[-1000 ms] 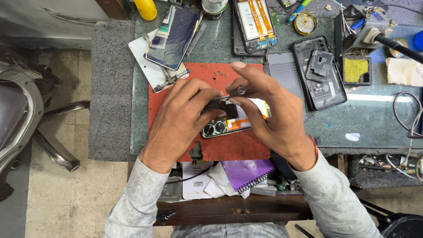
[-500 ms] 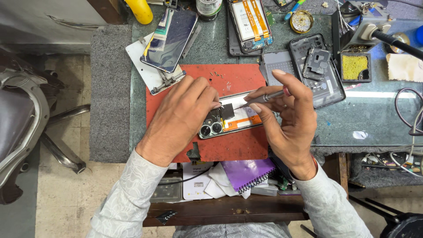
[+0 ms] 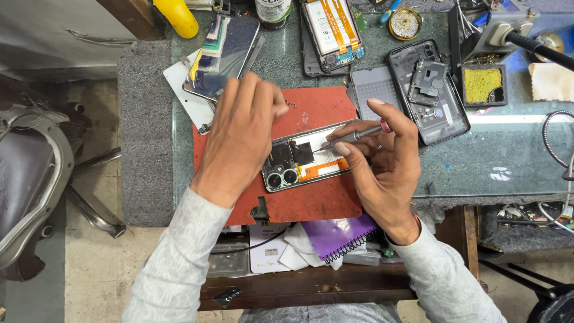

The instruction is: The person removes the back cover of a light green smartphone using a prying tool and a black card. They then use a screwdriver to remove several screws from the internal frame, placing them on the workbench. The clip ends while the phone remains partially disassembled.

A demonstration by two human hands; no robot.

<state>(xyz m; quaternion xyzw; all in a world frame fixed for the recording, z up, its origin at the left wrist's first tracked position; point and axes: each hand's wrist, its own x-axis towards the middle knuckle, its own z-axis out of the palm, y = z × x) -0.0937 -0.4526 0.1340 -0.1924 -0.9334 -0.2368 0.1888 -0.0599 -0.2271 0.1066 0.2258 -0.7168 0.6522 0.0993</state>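
Note:
An opened phone [image 3: 302,161] with bare circuit parts, two camera lenses and an orange strip lies on a red mat [image 3: 311,197]. My right hand [image 3: 382,167] is shut on a thin silver screwdriver [image 3: 353,136], whose tip points left onto the phone's inside. My left hand [image 3: 242,134] hovers over the mat's upper left, fingers bunched, fingertips near some tiny dark screws [image 3: 293,103]. Whether those fingers pinch a screw is hidden.
Another phone [image 3: 222,57] lies on a white plate at upper left. An open phone with orange ribbons [image 3: 332,33], a black rear frame [image 3: 427,90], a grey cover [image 3: 373,84], a yellow sponge tray [image 3: 483,85] and a purple notebook [image 3: 335,233] surround the mat.
My left hand has lifted off the phone and moved up-left toward the loose screws. My right hand has settled with the screwdriver tip on the phone's inside.

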